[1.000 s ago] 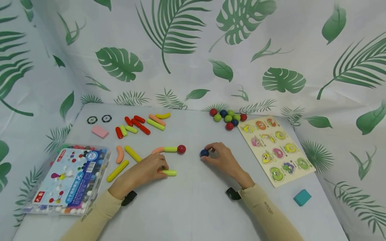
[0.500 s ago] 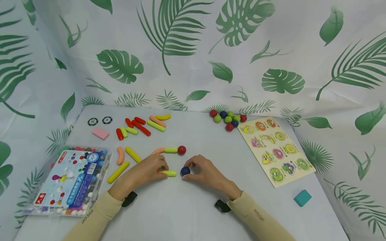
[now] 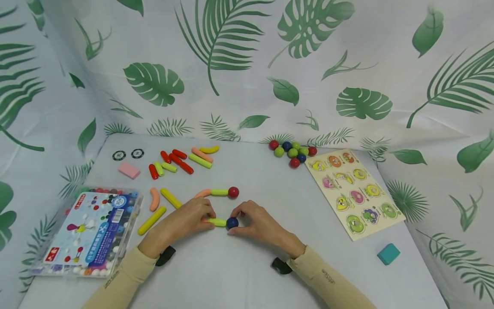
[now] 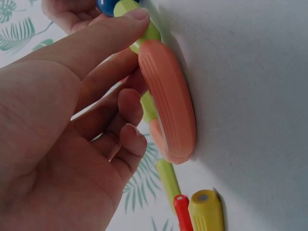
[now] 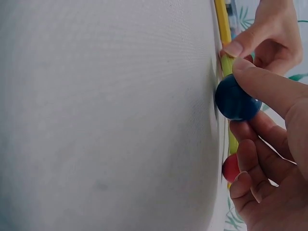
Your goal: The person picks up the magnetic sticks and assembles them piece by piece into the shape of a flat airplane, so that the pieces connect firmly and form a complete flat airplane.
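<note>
On the table (image 3: 247,266), mid-front, the left hand (image 3: 181,223) pinches a green stick (image 3: 217,222) flat against the cloth. The right hand (image 3: 258,225) pinches a blue ball (image 3: 232,222), which touches the stick's right end.

A person's right hand (image 3: 259,225) pinches a dark blue ball (image 3: 232,222) against the end of a short yellow-green rod (image 3: 217,222) gripped by the left hand (image 3: 184,223) on a white table (image 3: 247,266).
</note>
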A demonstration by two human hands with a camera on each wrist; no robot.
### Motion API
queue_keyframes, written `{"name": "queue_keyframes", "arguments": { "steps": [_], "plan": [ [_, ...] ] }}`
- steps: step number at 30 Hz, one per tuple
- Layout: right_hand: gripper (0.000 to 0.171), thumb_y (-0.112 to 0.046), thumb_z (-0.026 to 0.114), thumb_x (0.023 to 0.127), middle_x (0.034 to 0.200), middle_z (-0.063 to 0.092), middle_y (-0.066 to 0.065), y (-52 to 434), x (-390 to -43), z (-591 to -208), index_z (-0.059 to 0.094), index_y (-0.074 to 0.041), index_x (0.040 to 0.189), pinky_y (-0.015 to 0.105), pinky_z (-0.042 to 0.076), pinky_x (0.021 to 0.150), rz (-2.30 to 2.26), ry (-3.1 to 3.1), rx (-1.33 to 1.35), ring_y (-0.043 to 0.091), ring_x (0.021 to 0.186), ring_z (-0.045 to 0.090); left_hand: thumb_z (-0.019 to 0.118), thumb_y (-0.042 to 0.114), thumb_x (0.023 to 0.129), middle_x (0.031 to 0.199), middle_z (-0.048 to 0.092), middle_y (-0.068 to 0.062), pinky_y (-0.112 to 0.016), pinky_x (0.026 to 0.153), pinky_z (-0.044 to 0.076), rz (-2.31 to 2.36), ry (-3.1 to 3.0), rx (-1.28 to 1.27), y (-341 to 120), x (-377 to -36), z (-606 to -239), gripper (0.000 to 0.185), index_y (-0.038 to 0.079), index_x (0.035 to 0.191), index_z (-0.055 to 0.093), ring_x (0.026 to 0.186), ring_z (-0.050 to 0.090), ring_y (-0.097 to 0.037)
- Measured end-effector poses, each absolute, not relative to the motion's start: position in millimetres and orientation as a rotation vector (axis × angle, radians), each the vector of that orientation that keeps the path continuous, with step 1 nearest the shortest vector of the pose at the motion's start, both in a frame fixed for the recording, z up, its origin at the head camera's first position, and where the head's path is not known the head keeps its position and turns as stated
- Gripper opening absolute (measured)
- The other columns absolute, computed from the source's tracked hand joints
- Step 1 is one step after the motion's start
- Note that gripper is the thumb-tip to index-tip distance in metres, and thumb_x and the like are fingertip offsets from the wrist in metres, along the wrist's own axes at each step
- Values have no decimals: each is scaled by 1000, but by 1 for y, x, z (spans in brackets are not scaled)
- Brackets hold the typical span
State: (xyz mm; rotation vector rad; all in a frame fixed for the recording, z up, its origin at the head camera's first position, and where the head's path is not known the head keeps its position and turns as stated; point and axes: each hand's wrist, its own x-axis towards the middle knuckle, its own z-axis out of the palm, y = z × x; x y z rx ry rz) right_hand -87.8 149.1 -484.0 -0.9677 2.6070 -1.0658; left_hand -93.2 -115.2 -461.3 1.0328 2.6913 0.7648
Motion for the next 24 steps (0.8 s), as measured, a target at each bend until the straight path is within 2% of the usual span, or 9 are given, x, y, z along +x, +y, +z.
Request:
{"name": "queue_keyframes", "arguments": {
  "steps": [24],
  "plan": [
    [38, -36, 86, 82, 104, 64, -10, 147, -83, -484, 67, -20, 111, 26, 49, 85, -1029, 2609, -953, 11, 96, 56, 84, 24, 84, 95, 66, 5, -26, 80, 51, 739, 2718, 1023, -118, -86, -467, 20, 13, 99, 78, 87, 56, -11]
  ]
}}
